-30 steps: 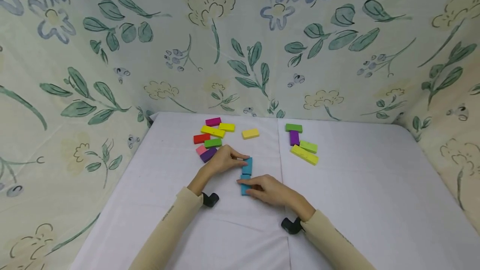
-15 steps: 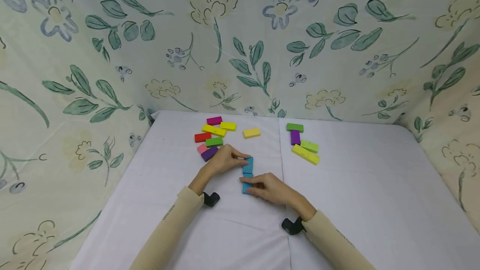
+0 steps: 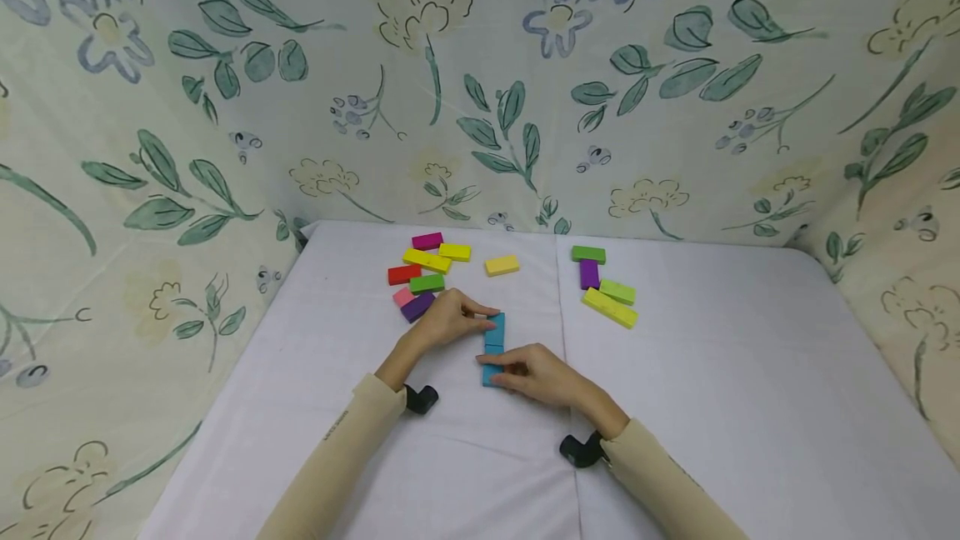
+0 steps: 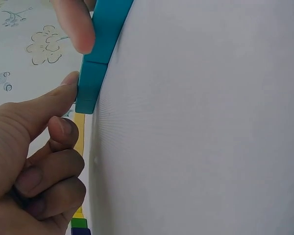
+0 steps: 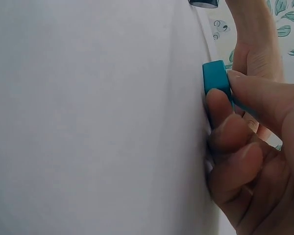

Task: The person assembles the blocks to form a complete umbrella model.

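Two blue wooden blocks lie end to end on the white cloth in the head view, with only a thin seam between them. My left hand (image 3: 446, 322) pinches the far blue block (image 3: 496, 327) between thumb and forefinger. The near blue block (image 3: 491, 376) is gripped by my right hand (image 3: 546, 377), whose forefinger crosses over its far part. In the left wrist view, my left hand (image 4: 39, 161) touches the far block (image 4: 90, 85), its other fingers curled beneath. The right wrist view has my right hand (image 5: 259, 142) holding the near block's end (image 5: 215, 78).
Left of the blue blocks lies a loose group with a purple block (image 3: 417, 307), a green block (image 3: 427, 283), a red block (image 3: 404, 275) and several others. A pale yellow block (image 3: 502, 266) lies behind. Right stand several more, including a yellow block (image 3: 610, 308).
The near blue block has slid slightly away from the person with my right hand, narrowing the dark gap to a thin seam. My left hand has stayed nearly still.
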Demonstrator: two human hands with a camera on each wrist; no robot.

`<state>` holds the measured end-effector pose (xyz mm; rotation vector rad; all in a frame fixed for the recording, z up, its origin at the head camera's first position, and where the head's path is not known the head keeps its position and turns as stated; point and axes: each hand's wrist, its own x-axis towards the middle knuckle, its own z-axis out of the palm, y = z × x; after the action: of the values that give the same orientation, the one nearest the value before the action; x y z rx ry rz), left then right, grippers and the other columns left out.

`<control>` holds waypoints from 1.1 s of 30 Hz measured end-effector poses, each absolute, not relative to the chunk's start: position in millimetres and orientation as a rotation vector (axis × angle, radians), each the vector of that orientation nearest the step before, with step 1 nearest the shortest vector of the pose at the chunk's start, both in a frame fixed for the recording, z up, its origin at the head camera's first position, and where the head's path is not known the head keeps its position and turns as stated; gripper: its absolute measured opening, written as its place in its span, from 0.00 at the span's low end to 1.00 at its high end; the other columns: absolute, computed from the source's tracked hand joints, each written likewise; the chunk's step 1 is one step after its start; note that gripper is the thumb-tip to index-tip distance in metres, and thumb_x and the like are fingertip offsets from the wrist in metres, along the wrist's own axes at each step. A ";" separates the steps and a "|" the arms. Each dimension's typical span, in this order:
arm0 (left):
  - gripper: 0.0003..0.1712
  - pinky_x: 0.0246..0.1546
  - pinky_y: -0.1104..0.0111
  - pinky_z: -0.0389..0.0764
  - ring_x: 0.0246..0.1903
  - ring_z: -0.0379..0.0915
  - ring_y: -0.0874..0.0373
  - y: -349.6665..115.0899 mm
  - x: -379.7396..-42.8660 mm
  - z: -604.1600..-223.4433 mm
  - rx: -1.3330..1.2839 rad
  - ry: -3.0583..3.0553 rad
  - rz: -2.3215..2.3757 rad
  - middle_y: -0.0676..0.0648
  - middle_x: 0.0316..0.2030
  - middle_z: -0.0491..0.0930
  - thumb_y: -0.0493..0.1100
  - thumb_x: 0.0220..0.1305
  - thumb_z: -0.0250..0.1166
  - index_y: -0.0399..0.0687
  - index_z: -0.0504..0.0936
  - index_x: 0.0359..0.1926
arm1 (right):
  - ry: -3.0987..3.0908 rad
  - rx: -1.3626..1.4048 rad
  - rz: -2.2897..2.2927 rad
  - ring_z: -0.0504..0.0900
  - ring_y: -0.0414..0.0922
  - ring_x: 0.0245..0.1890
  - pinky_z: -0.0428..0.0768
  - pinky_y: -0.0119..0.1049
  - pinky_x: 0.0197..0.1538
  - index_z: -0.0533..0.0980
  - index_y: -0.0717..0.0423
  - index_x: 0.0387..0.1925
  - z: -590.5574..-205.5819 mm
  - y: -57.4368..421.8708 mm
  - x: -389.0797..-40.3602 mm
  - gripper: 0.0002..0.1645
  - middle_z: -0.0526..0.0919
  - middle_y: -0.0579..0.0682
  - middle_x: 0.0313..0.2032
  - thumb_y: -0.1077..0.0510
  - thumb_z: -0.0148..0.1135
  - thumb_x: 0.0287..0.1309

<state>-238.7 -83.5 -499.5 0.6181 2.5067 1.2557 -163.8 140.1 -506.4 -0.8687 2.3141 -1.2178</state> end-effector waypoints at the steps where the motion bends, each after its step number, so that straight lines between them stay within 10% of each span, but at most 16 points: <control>1: 0.15 0.20 0.76 0.58 0.17 0.61 0.60 -83.5 -238.9 -499.6 0.619 2.507 1.257 0.46 0.42 0.92 0.46 0.64 0.74 0.54 0.91 0.52 | 2.317 -0.867 -1.216 0.70 0.30 0.22 0.69 0.24 0.28 0.80 0.51 0.64 -506.4 140.0 -163.9 0.23 0.76 0.40 0.22 0.54 0.65 0.70; 13: 0.16 0.20 0.76 0.59 0.17 0.61 0.58 -85.5 -239.0 -498.9 0.612 2.505 1.253 0.49 0.21 0.83 0.45 0.64 0.75 0.55 0.90 0.52 | 2.309 -0.868 -1.227 0.66 0.30 0.21 0.66 0.23 0.28 0.80 0.51 0.65 -506.0 137.8 -163.8 0.23 0.69 0.37 0.21 0.54 0.65 0.71; 33: 0.20 0.23 0.75 0.59 0.21 0.62 0.59 -87.0 -229.8 -497.7 0.616 2.520 1.212 0.52 0.17 0.62 0.50 0.65 0.74 0.58 0.88 0.58 | 2.286 -0.789 -1.202 0.73 0.35 0.24 0.73 0.27 0.28 0.72 0.52 0.73 -487.1 161.3 -164.8 0.30 0.81 0.47 0.33 0.51 0.61 0.74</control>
<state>-229.8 -87.0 -497.7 0.6157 2.5196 1.2119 -164.8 161.3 -487.1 -0.7889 2.2856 -1.2015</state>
